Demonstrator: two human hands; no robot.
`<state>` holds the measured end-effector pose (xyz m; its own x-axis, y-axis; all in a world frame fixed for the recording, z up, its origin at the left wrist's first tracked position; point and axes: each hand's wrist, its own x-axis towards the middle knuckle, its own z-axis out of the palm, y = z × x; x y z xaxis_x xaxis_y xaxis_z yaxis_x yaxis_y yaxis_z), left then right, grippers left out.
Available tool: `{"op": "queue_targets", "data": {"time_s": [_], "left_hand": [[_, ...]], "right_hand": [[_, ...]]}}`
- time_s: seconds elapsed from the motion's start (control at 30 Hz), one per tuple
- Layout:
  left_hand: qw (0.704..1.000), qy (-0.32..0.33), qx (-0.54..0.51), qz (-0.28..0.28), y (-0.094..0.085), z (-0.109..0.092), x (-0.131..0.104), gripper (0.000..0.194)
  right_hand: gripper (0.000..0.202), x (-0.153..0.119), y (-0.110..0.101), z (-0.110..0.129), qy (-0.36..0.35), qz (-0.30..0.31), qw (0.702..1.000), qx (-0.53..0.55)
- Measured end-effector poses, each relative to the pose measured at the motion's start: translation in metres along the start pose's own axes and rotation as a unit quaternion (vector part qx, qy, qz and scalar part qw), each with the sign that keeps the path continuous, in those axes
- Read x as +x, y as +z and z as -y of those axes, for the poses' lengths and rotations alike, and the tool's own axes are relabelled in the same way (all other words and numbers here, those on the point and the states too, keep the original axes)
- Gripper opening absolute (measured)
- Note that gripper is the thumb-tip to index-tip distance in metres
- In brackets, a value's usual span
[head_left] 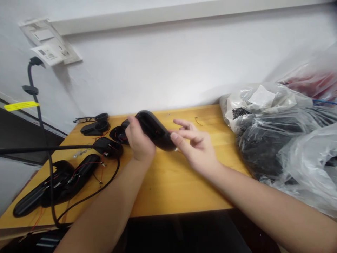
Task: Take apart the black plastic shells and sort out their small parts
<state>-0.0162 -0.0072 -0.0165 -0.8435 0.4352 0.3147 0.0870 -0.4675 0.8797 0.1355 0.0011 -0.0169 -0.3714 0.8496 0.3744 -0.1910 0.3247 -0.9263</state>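
A glossy black plastic housing [155, 130], long and rounded, is held above the wooden table, tilted down toward the right. My left hand [139, 140] is closed around its left part, the thumb pointing up. At the lower right end, my right hand [196, 144] pinches the edge between thumb and index finger, while its other fingers stay loosely spread. A small light-coloured wire end [177, 149] shows just under that edge. Further detail between the right fingertips is hidden. Behind my left hand lies another black part [118, 134].
Black housings with red wires [60, 182] lie at the left, near small clear pieces [79, 153]. A black cable [39, 116] runs from the wall socket [50, 42] across them. Plastic bags of dark parts [265, 140] crowd the right side. A thin wire [198, 121] lies near the wall.
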Motion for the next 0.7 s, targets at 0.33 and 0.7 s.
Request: {"op": "queue_targets", "data": {"time_s": [0.33, 0.7], "left_hand": [[0.997, -0.044, -0.015, 0.056, -0.005, 0.015, 0.009, 0.063], [0.994, -0.074, -0.043, 0.065, 0.0, 0.013, 0.008, 0.055]], "right_hand": [[0.02, 0.009, -0.013, 0.005, -0.051, -0.05, 0.994, -0.079], [0.014, 0.01, -0.024, 0.019, 0.007, 0.082, 0.993, -0.08]]}}
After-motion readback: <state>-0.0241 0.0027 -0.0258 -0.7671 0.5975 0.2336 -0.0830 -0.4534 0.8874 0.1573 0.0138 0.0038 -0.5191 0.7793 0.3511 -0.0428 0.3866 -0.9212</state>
